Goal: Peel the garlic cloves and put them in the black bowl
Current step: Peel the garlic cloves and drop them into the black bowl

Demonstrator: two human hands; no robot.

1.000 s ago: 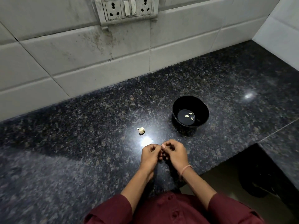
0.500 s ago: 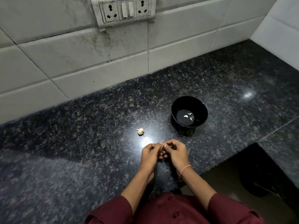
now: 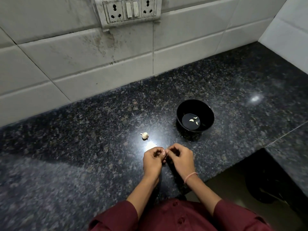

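Black speckled stone makes up the surface (image 3: 83,147), and both hands are held just above its near edge. The left hand (image 3: 152,161) and the right hand (image 3: 180,160) meet at the fingertips, with all fingers curled inward. Together they pinch a small pale garlic clove (image 3: 164,152), which the fingers mostly hide. How much skin is left on it cannot be told.

Beyond the right hand and a little to its right stands the black bowl (image 3: 181,112), upright and well apart from the fingers. Three peeled cloves (image 3: 194,120) lie close together on its bottom. Just beyond the left hand, the rest of the garlic bulb (image 3: 144,135) lies on the surface, near a bright patch of reflected light, touching nothing else.

A thin pink wristband (image 3: 190,177) circles the right wrist, and dark red sleeves (image 3: 233,212) cover both forearms up to the elbows. Far beyond the hands rises a white tiled wall (image 3: 83,64), stained with dark streaks below a socket panel (image 3: 131,10).
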